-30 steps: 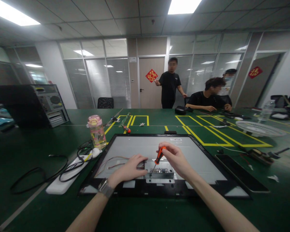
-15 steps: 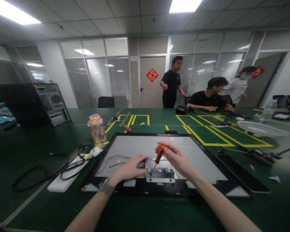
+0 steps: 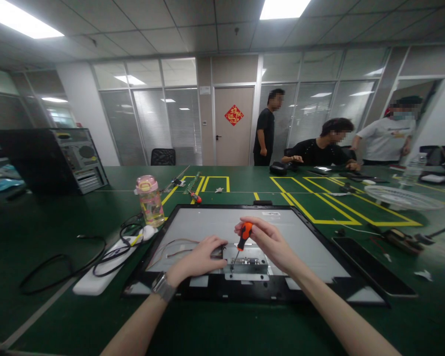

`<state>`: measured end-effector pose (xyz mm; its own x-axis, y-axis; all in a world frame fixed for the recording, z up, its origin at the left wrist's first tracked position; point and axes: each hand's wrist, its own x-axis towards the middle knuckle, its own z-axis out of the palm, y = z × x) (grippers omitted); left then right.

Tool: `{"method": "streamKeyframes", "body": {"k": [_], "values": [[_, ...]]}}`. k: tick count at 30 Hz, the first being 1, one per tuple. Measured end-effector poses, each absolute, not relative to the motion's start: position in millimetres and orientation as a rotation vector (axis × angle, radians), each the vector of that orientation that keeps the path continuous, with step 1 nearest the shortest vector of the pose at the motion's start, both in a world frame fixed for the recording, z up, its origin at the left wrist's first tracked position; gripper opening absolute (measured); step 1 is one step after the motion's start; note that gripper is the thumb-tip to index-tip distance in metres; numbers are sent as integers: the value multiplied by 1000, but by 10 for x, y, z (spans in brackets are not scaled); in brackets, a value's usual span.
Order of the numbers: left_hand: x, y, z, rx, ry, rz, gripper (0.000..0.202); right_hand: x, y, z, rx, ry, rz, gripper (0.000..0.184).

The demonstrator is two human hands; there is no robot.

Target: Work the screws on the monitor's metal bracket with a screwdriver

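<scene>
An opened flat monitor panel (image 3: 207,225) lies on the green table, its pale back facing up and its frame black. A metal bracket (image 3: 250,269) sits near the panel's front edge. My left hand (image 3: 203,254) holds the bracket's left side, thumb and fingers at its edge. In my right hand (image 3: 270,242) is an orange-and-black screwdriver (image 3: 245,235), tilted, its shaft pointing down to the left part of the bracket. The tip seems to touch the bracket; a screw under it is too small to make out. Thin cables (image 3: 174,244) run across the panel left of the bracket.
To the left are a white power strip (image 3: 100,274) with black cables, a pink-lidded bottle (image 3: 150,200) and a computer case (image 3: 52,158). A black phone-like slab (image 3: 371,264) lies right of the panel. Another screwdriver (image 3: 196,198) lies behind. Several people are across the table.
The screwdriver handle has turned slightly and become a little more upright in my right hand. My left hand stays put. Across the table, the standing people have shifted right.
</scene>
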<state>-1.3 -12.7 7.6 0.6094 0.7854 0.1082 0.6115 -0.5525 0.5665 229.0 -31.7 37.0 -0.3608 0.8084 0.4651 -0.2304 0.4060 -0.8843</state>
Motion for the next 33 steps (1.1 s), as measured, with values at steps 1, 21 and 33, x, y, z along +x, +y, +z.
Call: {"method": "streamKeyframes", "body": {"k": [1,21,33], "values": [[-15,-126,72,2357,1103,489,50,2293,-315,375,-517,-1585,1190,30],[-28,-106,34,2374,1086,498,49,2265,-304,336,-724,-1668,683,28],[-19,-117,56,2381,1110,469,50,2272,-327,363,-691,-1613,723,25]]}}
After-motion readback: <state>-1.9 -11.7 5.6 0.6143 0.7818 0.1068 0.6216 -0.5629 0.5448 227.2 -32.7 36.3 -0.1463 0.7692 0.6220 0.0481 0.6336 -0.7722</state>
